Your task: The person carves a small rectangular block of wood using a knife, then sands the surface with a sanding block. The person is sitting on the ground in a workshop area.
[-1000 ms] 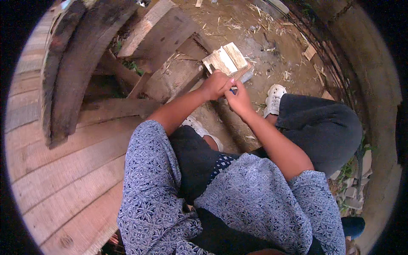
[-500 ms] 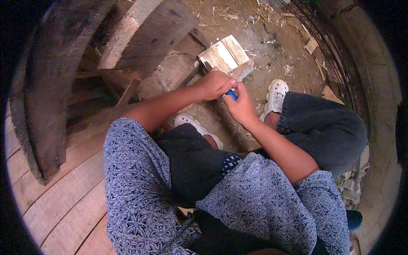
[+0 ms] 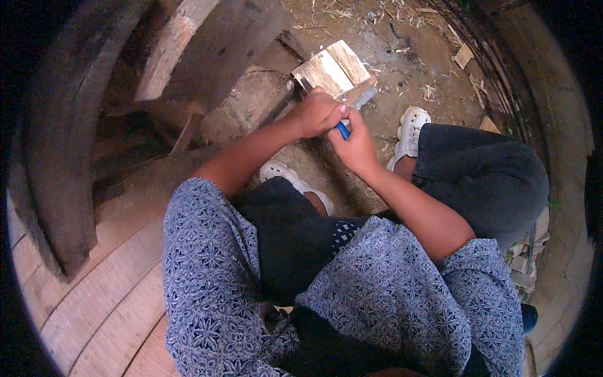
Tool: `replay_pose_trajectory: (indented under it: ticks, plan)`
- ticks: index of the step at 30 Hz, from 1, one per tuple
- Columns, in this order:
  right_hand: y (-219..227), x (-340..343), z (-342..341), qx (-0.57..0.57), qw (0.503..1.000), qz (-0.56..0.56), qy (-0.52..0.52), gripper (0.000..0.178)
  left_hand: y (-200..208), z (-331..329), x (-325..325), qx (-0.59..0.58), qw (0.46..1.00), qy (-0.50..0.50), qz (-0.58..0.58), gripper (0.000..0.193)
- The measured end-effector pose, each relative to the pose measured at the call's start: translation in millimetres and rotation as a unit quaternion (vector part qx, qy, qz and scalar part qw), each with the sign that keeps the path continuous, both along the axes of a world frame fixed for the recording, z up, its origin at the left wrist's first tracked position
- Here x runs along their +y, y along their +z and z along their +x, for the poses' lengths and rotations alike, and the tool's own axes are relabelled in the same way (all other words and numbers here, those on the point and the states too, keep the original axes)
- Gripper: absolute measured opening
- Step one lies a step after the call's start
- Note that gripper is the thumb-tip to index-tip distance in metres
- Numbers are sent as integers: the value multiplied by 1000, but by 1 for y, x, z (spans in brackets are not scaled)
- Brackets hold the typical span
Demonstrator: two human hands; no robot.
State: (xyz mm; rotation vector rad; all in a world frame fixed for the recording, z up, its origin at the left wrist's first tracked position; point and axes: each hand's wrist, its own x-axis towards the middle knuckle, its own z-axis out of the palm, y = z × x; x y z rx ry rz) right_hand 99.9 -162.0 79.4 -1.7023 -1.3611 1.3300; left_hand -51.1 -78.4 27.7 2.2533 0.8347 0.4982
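A pale wooden block (image 3: 325,70), with a line or groove across its top, sits on the ground beyond my hands. My left hand (image 3: 313,114) is closed around the front part of a blue-handled tool, whose dark, narrow blade (image 3: 306,84) shows past the knuckles at the block's near left edge. Whether the blade touches the wood is hard to see. Behind it, my right hand (image 3: 353,143) grips the blue handle (image 3: 342,130), its thumb side against the left hand. Fingers hide most of the tool, so its exact kind cannot be made out.
Large dark planks (image 3: 229,53) lean at the left, next to a rough stone or block (image 3: 248,107). Wood shavings (image 3: 429,92) litter the dirt ground. My white shoes (image 3: 412,129) flank the work. Thin rods (image 3: 496,75) run along the right, and wooden boards (image 3: 107,301) lie lower left.
The view has shifted a little, so the block and both hands appear higher. Both hands keep their grip on the tool, and the block stays where it was among the surrounding things.
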Motion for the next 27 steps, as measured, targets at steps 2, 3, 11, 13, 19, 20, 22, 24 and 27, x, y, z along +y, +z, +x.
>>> replay_pose_trajectory:
  ticks: [2,3,11,13,19,20,22,24,27]
  plan:
    - [-4,0,2,-6,999,50,0,34,1,3,-2,17,1000,-2,10,43]
    - [-6,0,4,-9,997,76,-2,33,3,4,-3,15,1000,-5,13,44]
    - [-8,-19,18,-37,998,48,23,31,6,13,-27,0,1000,10,4,46]
    - [-3,-13,15,-29,998,47,19,31,3,11,-23,-42,999,18,-7,46]
    - [8,26,-4,-31,997,60,43,37,5,-3,8,-86,989,108,-51,40]
    - [9,26,-6,-44,997,32,50,39,7,-6,8,-68,994,77,-29,37]
    - [10,14,-3,-55,997,11,47,40,8,-4,-16,-76,996,51,10,33]
    - [7,0,1,-59,997,9,52,38,6,1,-22,-117,990,63,38,25]
    - [4,-14,15,-52,996,66,29,38,4,12,-30,-114,990,67,40,22]
